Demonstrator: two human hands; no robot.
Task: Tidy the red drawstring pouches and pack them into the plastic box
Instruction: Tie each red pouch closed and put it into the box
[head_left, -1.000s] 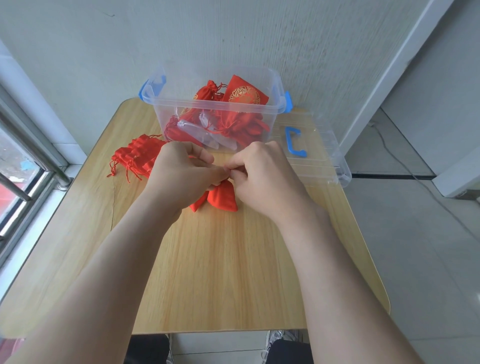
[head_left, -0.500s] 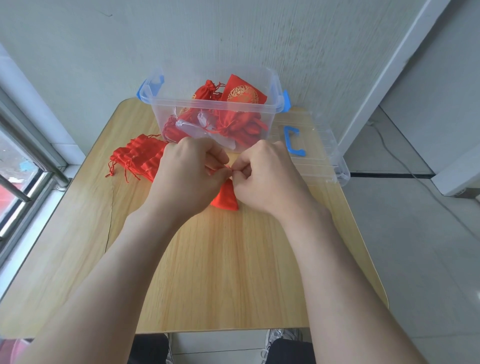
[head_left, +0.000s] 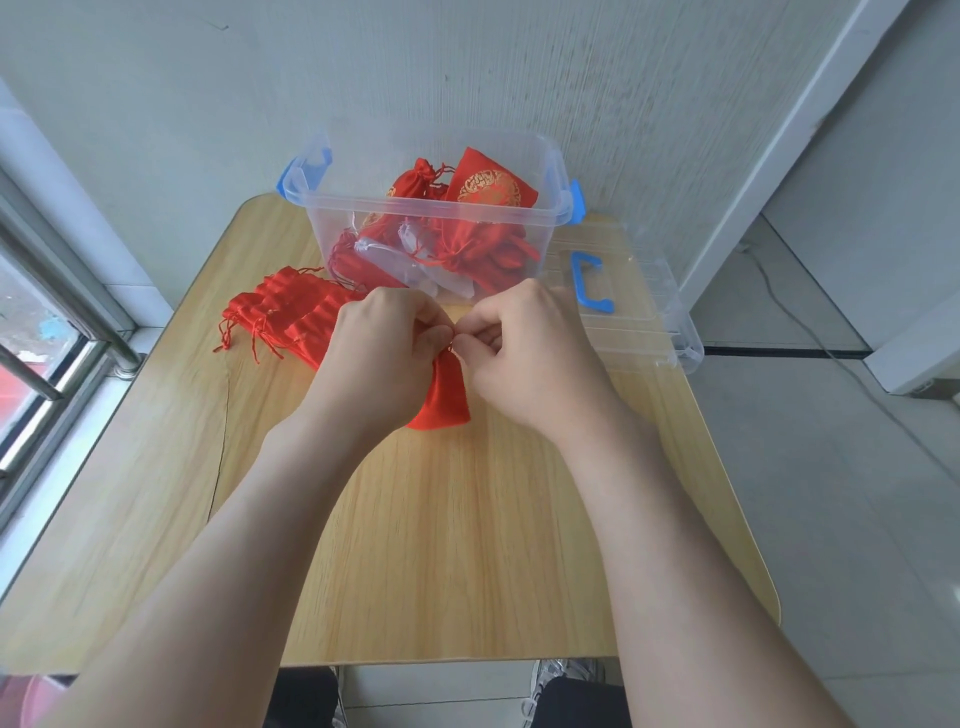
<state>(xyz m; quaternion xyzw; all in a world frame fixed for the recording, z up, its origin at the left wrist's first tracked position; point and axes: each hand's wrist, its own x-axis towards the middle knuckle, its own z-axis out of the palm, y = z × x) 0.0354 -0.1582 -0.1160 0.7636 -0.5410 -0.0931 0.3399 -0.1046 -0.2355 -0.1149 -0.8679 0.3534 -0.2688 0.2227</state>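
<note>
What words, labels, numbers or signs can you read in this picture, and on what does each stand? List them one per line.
No text can be read.
Embroidered red pouch in the clear plastic box: gold round emblem, may hold characters, too blurred to read.
Plain red pouch pinched at its neck by left hand and right hand: no print where it shows.
Lid and its blue handle: no marking visible.

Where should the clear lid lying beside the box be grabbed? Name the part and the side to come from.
Probably the blue handle, taken from above. The lid lies flat on the table, right of the plastic box, with the handle facing up and nothing over it. Its thin flat rim offers less to hold, though its right corner seems to overhang the table edge.
</note>
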